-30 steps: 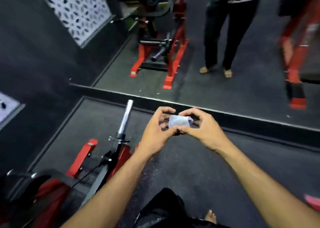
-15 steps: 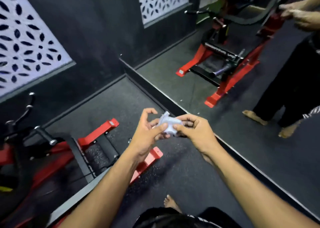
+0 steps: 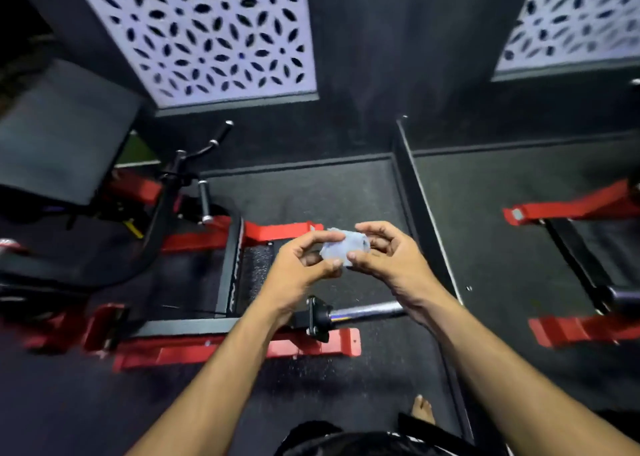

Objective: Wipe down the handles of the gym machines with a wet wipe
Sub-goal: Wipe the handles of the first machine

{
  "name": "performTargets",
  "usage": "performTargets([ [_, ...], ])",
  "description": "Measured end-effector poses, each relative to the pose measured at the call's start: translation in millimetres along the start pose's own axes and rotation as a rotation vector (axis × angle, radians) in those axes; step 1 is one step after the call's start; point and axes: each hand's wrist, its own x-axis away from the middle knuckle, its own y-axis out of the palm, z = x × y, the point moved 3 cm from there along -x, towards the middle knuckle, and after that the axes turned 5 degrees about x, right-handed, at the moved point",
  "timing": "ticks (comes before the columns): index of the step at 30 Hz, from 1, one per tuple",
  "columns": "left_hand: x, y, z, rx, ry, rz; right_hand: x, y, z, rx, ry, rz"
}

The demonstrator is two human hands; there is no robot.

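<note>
Head view: both hands raised mid-frame, wipe (image 3: pixel 344 247) bunched between them. Left hand (image 3: pixel 300 268) pinches its left edge, thumb and curled fingers; right hand (image 3: pixel 388 260) pinches the right edge the same way. Wipe is off every handle, above the floor mat (image 3: pixel 311 192). Red-framed machine (image 3: pixel 221 282) sits below-left; its black handles (image 3: pixel 204 199) stand well apart from the wipe (far left). Chrome bar (image 3: pixel 367 310) lies under the wrists. Patterned panel (image 3: pixel 207 33) on the wall.

Left machine (image 3: pixel 104 234) motion-blurred, cropped at frame edge; right machine (image 3: pixel 581 268) cut off likewise. Wet wipe (image 3: pixel 341 247) partly hidden by fingers (image 3: pixel 322 237), folds possibly bunched.
</note>
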Motion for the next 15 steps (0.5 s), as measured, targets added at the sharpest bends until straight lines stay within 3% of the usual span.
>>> performTargets([
  [9, -30.2, -38.8, 11.0, 0.03, 0.113, 0.449, -117.7, 39.2, -16.7, 0.247, -0.001, -0.367],
  [15, -44.0, -83.6, 2.8, 0.064, 0.133, 0.614, -171.6, 82.8, -6.1, 0.37, 0.003, -0.552],
])
